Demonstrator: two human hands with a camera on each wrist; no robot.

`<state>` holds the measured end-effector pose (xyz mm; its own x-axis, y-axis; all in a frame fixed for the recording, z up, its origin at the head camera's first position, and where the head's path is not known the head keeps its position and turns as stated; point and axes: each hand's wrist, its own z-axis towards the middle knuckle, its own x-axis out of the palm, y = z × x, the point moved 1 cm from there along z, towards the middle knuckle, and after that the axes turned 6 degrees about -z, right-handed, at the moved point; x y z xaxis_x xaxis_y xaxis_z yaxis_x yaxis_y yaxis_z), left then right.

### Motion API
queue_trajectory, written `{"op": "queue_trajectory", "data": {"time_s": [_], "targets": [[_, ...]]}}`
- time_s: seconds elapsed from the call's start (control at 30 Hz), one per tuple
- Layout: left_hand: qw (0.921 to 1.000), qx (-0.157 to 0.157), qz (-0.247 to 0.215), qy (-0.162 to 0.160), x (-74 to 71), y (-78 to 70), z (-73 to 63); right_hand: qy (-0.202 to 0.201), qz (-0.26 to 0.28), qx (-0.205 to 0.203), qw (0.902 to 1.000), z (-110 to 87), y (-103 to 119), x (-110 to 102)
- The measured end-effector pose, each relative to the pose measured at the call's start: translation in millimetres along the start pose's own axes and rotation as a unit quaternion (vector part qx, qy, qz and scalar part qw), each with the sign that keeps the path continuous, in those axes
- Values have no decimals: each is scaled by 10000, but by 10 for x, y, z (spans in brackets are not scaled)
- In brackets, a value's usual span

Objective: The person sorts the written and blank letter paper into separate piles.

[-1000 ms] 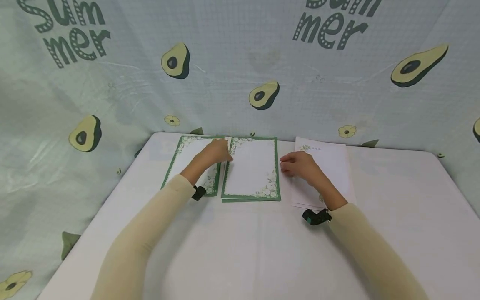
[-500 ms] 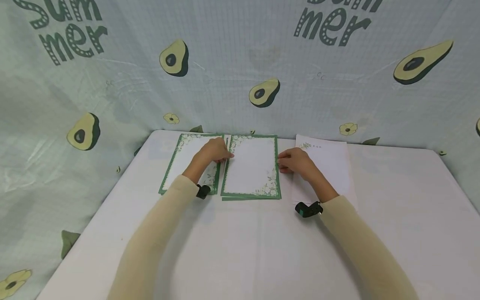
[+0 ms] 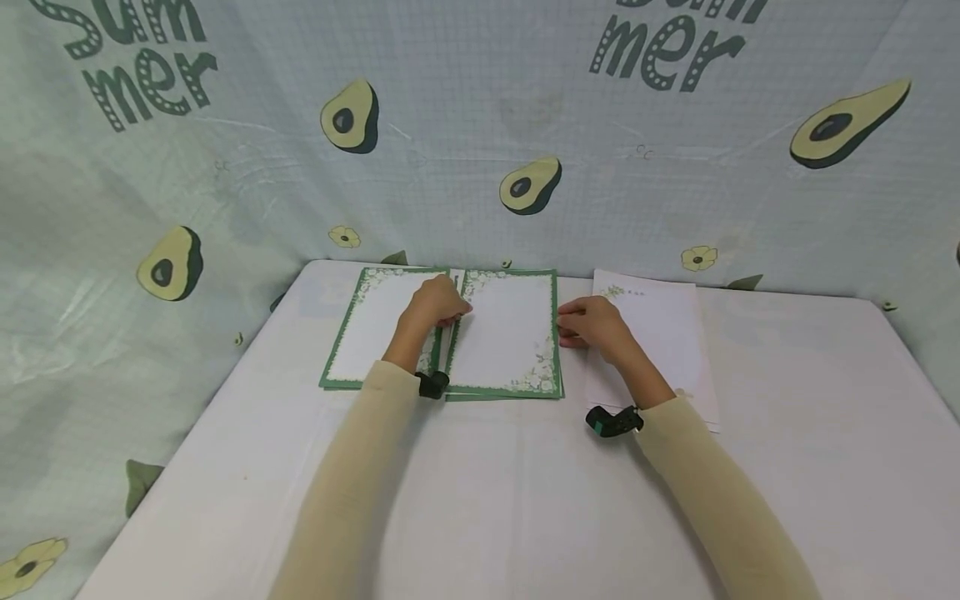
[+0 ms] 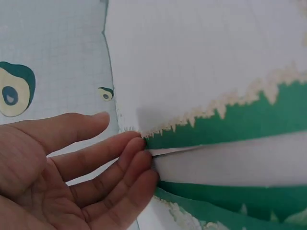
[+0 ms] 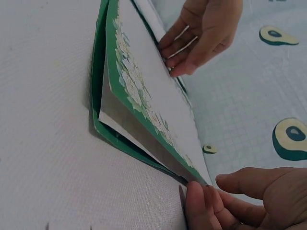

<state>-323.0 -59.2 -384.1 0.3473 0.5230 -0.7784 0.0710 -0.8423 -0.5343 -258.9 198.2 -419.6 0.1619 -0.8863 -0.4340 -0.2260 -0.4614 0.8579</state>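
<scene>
Evidently, a middle stack of green-bordered sheets (image 3: 510,337) is flanked by two bare hands at the far part of the white table (image 3: 480,500). Its left edge is touched by the fingertips of the left hand (image 3: 435,302), whose fingers are extended and only slightly bent, with the thumb held apart from them; no pinch is seen. Its right edge is met by the fingertips of the right hand (image 3: 596,325); there too the fingers are loosely extended, and a gap is left between thumb and paper. The stack is thus placed between the two sets of fingertips, beyond their ends rather than within a grasp. In the right wrist view, its layers are seen to be parted at the near right corner, a pale layer being shown between green borders.

To the left, another set of green-bordered sheets (image 3: 367,325) is partly covered by the left hand and wrist. To the right, pale sheets (image 3: 660,325) are laid beneath the right hand and wrist. Behind the table, an avocado-printed cloth (image 3: 442,192) is hung. Light sleeves (image 3: 723,492) are worn on both arms.
</scene>
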Motion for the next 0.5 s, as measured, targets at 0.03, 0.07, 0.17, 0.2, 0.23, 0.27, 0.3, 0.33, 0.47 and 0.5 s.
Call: {"op": "queue_trajectory", "data": {"time_s": [0.03,0.07,0.17,0.2,0.23,0.27,0.3,0.33,0.47,0.5], "targets": [[9999,-7,-107,-34,1,11,3,-10,19,-2,10000,-1,3,5],[9998,19,-177,-80,3,21,5,-13,39,-11,10000,-2,7,9],[9994,55,-269,-213,9,42,13,-9,85,-47,10000,-19,22,16],[9994,66,-271,-216,10,42,15,-11,109,-45,9999,-20,22,16],[9994,37,-267,-217,13,37,22,-27,97,-38,9999,-21,25,18],[9994,13,-261,-224,18,32,29,-35,105,-35,9999,-21,25,18],[9994,-24,-259,-216,20,27,36,-45,106,-29,9999,-17,22,21],[9993,-67,-297,-202,19,26,43,-54,99,-25,9999,-8,16,24],[9982,-165,-541,-210,5,38,53,-73,106,-49,9999,3,11,34],[9976,-173,-629,-214,0,45,52,-79,104,-68,9999,1,11,34]]}}
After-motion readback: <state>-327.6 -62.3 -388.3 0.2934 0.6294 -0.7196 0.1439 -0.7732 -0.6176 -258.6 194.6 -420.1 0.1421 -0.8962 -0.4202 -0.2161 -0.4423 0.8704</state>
